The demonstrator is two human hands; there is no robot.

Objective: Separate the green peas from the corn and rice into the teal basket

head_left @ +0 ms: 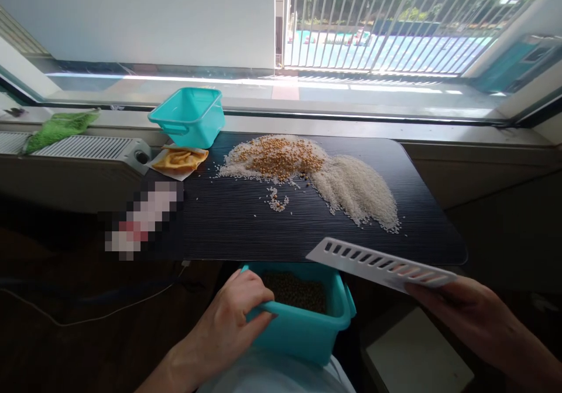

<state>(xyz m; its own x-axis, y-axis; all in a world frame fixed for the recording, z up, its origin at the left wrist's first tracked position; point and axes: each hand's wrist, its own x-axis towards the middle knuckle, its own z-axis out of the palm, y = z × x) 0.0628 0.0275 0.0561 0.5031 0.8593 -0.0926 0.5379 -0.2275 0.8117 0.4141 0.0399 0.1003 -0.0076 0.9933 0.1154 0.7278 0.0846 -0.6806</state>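
Observation:
My left hand (239, 308) is closed over the left rim of a teal plastic bin (298, 334) just below the table's front edge. Small dark grains (292, 290) lie inside this bin, too shaded to name. In my right hand (476, 317) is a pale, flat slotted plate (381, 264), held by its right end over the table's front edge, right of the bin. Ahead on the dark table (228, 223) lies a heap of white rice (357, 191). Round tan beans (281, 156) are scattered over its left part, and a few grains and beans sit apart in front.
A second teal bin (188, 115) stands at the table's back left corner. Beside it lie a folded yellow-orange cloth (181, 160) on white paper and a green cloth (61, 128) on the radiator (88, 146). A blurred-out object (151, 211) is at the left. A barred window is behind.

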